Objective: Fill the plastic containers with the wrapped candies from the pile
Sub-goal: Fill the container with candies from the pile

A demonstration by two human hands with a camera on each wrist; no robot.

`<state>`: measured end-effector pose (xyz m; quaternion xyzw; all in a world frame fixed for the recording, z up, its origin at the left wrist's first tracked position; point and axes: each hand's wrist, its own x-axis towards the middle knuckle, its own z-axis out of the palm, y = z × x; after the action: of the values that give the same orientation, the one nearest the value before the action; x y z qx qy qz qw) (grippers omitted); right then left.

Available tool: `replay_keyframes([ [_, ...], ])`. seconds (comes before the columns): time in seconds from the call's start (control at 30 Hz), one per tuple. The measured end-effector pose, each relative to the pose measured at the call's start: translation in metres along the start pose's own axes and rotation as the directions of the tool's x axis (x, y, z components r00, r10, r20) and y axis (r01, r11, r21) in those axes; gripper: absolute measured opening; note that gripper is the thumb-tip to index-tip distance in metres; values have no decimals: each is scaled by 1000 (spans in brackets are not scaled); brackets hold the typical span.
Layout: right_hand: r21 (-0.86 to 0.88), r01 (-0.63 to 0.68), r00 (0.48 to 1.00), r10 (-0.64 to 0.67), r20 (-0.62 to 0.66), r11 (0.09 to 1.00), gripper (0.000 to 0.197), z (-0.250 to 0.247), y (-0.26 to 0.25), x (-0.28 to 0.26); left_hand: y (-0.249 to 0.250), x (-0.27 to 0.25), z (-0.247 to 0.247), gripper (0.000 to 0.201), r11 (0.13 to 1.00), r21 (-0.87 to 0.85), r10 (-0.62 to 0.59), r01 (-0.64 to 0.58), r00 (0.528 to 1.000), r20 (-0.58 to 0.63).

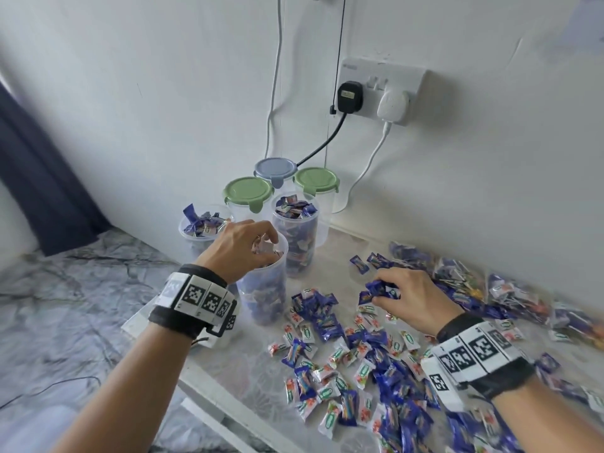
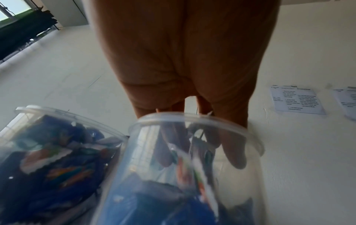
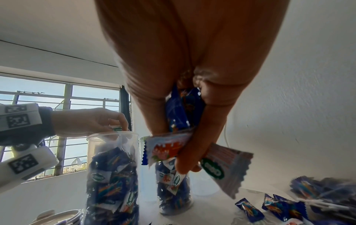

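Roughly midway: left hand point(image 1: 243, 246) fingers are dropping pinched candies into the near container point(image 1: 263, 282), about three-quarters full, right hand point(image 1: 413, 297) is clenching a fresh bunch off the pile point(image 1: 353, 371) sprawling over the tabletop point(image 1: 248, 361), two open containers behind looking full.

Pale table point(image 1: 228, 364) w/ loose candy pile point(image 1: 353, 361), three open containers point(image 1: 295, 237), three lidded tubs point(image 1: 249, 194).

Blue and white candies point(image 1: 343, 361), green lids point(image 1: 249, 190), marbled table point(image 1: 228, 364)
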<state>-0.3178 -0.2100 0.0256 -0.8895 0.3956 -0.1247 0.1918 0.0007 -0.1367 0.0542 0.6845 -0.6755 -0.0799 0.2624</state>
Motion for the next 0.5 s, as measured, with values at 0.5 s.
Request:
replay_keyframes([
  [0.5, 4, 192, 981, -192, -28, 981, 6, -16, -50, 42, -20, -43, 23, 93, 992, -107, -80, 69, 992, -99],
])
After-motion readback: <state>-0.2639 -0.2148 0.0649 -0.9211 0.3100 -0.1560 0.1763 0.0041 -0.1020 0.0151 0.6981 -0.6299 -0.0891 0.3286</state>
